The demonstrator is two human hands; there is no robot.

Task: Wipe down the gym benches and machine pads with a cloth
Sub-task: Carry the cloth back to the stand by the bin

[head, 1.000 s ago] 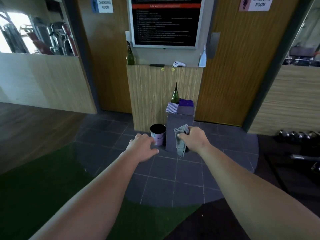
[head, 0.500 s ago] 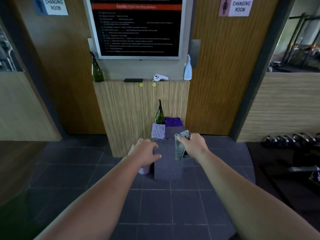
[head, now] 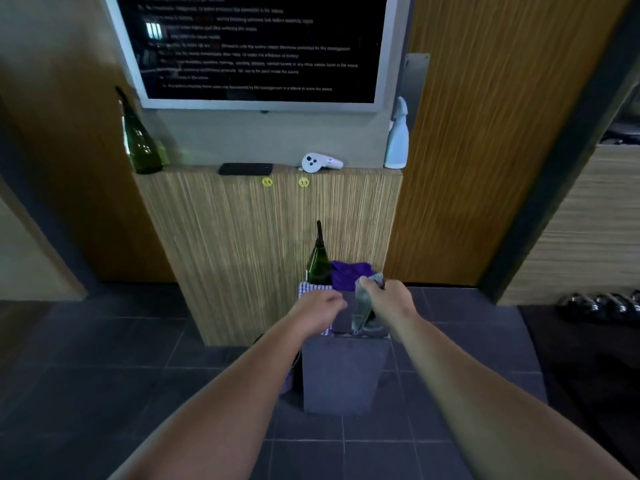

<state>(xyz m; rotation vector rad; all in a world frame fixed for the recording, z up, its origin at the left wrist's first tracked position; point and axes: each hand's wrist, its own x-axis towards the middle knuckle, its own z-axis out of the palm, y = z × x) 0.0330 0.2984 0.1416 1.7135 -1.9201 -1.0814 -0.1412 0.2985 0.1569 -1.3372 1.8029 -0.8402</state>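
Note:
My right hand [head: 388,299] is closed on a grey cloth [head: 362,311] that hangs down from its fingers. It hovers over the top of a dark grey block stand [head: 341,375] on the tiled floor. My left hand [head: 317,311] is beside it over the stand's left part, blurred, fingers loosely curled, holding nothing I can see. On the stand lie a purple cloth [head: 349,271], a blue-and-white checked cloth [head: 310,289] and a green bottle [head: 318,263]. No bench or machine pad shows.
A wood-panelled ledge [head: 270,216] behind the stand carries a green bottle [head: 138,140], a black phone [head: 246,169], a white controller [head: 320,162] and a pale spray bottle [head: 397,140]. A purple cup [head: 287,382] stands left of the stand. Dumbbells [head: 599,306] lie at right.
I have walked closer to the stand and ledge, which now loom larger. Both hands moved forward over the stand's top, the right one still carrying the grey cloth.

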